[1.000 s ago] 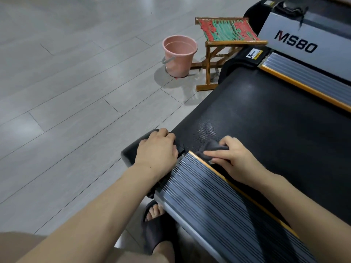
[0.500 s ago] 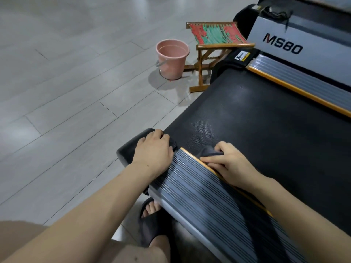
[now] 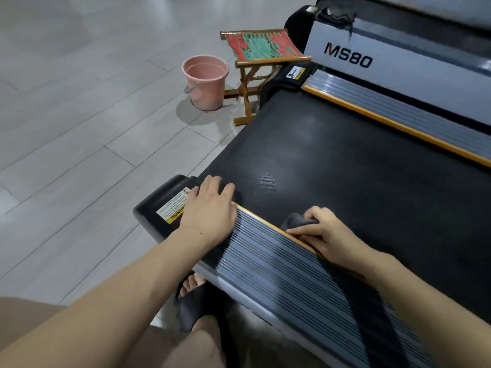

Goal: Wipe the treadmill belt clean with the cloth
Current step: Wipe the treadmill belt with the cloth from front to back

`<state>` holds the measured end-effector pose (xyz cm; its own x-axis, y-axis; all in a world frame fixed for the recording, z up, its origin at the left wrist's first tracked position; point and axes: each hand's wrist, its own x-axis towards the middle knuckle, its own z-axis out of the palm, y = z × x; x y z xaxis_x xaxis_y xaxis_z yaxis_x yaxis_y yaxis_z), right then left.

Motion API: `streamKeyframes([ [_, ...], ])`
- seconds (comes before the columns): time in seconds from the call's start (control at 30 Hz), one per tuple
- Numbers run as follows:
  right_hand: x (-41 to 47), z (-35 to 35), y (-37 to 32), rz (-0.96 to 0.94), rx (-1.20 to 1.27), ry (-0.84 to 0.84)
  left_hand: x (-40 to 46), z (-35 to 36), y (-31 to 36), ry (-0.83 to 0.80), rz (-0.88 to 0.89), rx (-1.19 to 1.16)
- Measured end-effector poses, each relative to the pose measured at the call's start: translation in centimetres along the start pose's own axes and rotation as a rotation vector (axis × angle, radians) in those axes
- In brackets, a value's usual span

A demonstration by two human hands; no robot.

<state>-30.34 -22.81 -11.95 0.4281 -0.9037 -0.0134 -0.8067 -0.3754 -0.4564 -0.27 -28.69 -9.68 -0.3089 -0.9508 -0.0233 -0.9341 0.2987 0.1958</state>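
Lower right of frame, the right hand (image 3: 332, 235) pinches a dark grey cloth (image 3: 296, 221) bunched against the orange trim, so the black textured treadmill belt (image 3: 345, 176) beyond risks going unwiped; the left hand (image 3: 210, 208) rests spread.

I see the black belt (image 3: 345, 168) lying open across the middle and right of the frame; my right hand (image 3: 326, 235) with the cloth (image 3: 295, 221) sits at its near edge, my left hand (image 3: 210, 205) at the corner, bucket (image 3: 206, 81) and stool (image 3: 260, 65) on the floor at upper centre
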Motion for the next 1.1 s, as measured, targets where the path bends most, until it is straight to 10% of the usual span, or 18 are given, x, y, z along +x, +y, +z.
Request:
streamKeyframes([
  [0.37,6.5,3.1,-3.6,0.136,0.030,0.108,-1.9,1.0,3.8,-0.032,0.124,0.100],
  [1.1,-22.7,-7.8,6.0,0.488,-0.146,0.015,-6.2,-0.4,20.7,-0.194,0.529,0.129],
])
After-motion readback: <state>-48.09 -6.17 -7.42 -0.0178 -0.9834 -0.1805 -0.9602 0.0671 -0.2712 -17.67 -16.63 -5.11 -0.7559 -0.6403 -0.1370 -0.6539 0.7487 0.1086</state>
